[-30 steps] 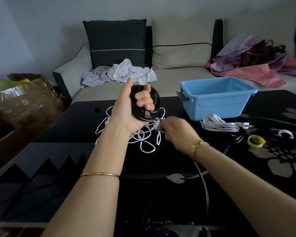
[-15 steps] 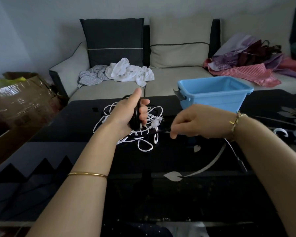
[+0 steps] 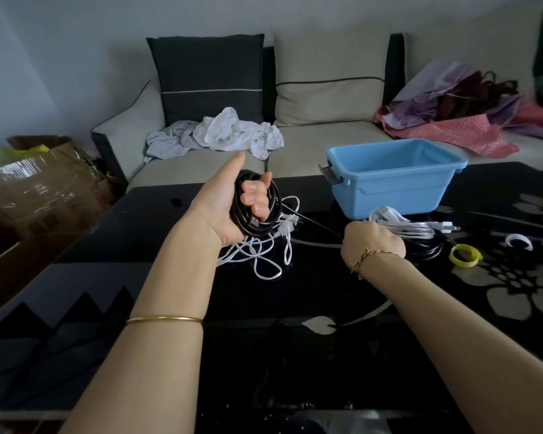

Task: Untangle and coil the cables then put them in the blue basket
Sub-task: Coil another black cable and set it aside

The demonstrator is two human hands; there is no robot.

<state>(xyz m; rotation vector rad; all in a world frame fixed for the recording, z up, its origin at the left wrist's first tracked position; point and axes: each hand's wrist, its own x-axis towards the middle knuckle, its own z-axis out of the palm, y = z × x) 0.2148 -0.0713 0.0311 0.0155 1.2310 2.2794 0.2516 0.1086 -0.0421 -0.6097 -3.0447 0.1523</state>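
Nearest the camera, two bare forearms reach out over a glossy black table (image 3: 295, 355) with a grey flower pattern. The left wrist wears a thin gold bangle (image 3: 164, 319) and the right a twisted gold bracelet (image 3: 369, 255).

The left hand (image 3: 223, 211) is raised above the table, palm turned inward and thumb pointing up. Its fingers curl through a black cable (image 3: 271, 198) wound into a tight, thick round coil of several glossy loops. One thin strand leaves the coil and runs taut to the right hand (image 3: 373, 242). That hand is closed into a fist low over the table with its back to the camera, and the strand ends in it.

Under the left hand lies a white cable (image 3: 265, 255), a loose tangle of thin overlapping loops spread on the table. Just past the right hand, a bundled white cable (image 3: 403, 226) rests with its plug pointing right, partly on a black coil (image 3: 428, 250). A yellow ring (image 3: 465, 256) and a white ring (image 3: 519, 241) lie to the right.

Behind these stands the blue basket (image 3: 389, 192), a rectangular plastic tub with a grey side handle; no cable shows inside it. Beyond the table is a beige sofa (image 3: 326, 139) with crumpled white clothes (image 3: 239, 136) and a heap of red and purple fabric (image 3: 452, 120). A cardboard box (image 3: 41, 183) sits at far left.
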